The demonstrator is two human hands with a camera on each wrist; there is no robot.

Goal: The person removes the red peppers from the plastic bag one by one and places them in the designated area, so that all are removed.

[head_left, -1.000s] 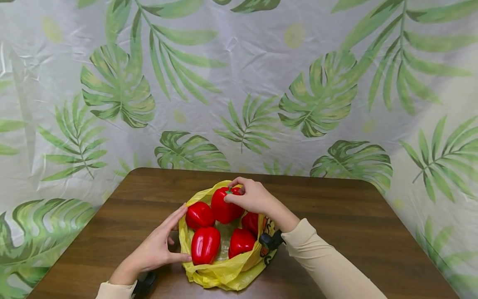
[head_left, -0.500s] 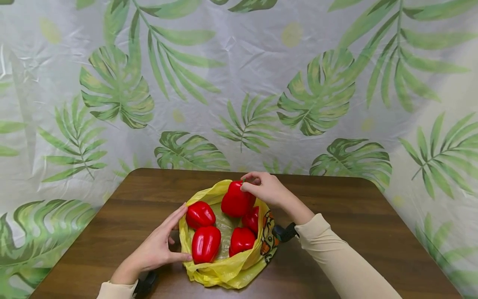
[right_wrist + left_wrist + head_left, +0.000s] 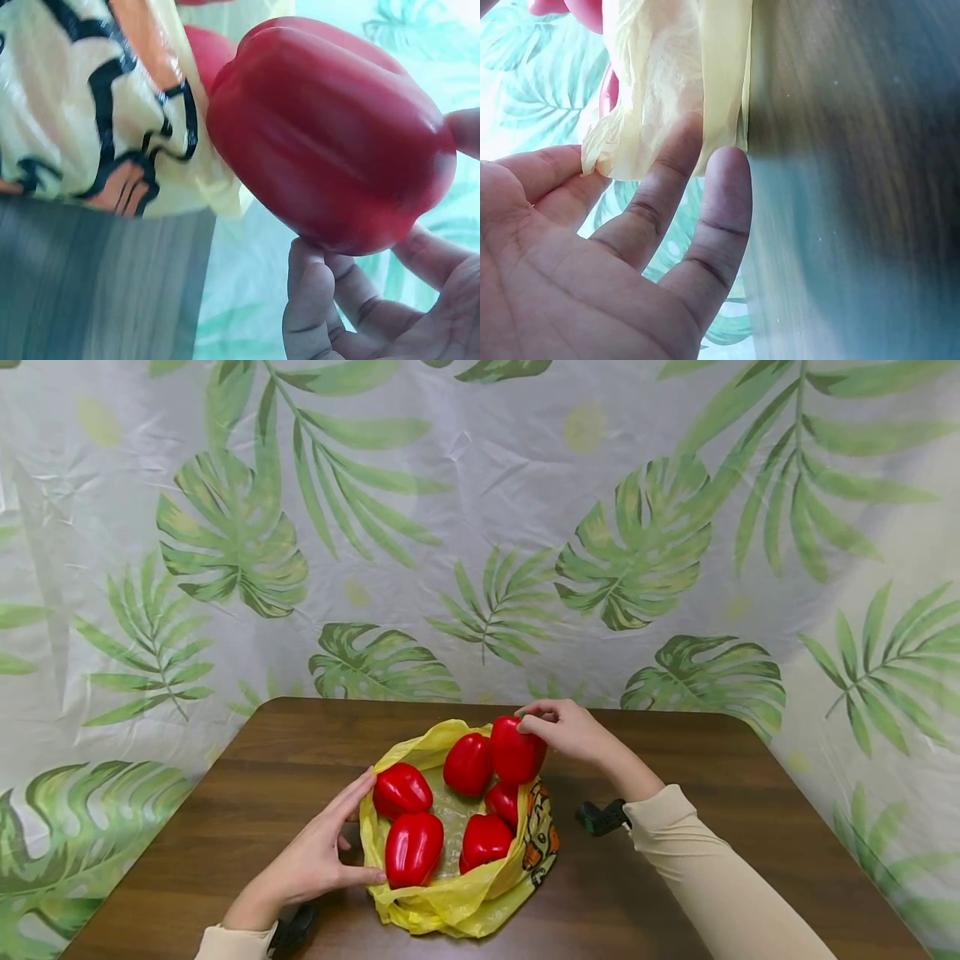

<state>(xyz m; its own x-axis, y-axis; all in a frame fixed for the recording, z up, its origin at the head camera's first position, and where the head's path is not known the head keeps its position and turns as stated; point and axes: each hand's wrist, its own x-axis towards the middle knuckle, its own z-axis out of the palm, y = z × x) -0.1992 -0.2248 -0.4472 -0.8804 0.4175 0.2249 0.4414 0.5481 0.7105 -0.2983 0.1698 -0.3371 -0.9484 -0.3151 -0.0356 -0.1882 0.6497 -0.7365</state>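
Observation:
My right hand [image 3: 570, 728] grips a red bell pepper [image 3: 517, 752] by its top, above the far right rim of a yellow plastic bag [image 3: 442, 910]. Close up in the right wrist view, the held bell pepper [image 3: 330, 135] has fingers at its upper end and beneath it. Inside the wide-mouthed bag lie several more red bell peppers [image 3: 414, 850]. Against the bag's left side rests my left hand [image 3: 307, 856], fingers spread and fairly straight. In the left wrist view two fingers [image 3: 726, 187] touch the bag's thin film [image 3: 664, 75]; other fingertips are partly hidden at its edge.
A dark brown wooden table [image 3: 675, 835] carries the bag. Behind it hangs a pale curtain [image 3: 495, 510] printed with green leaves. A cartoon print in orange and black [image 3: 540, 831] marks the bag's right side.
My right hand has moved right with the bell pepper, from over the bag's far middle to its right rim. Another pepper behind it is now uncovered. The left hand has stayed in place.

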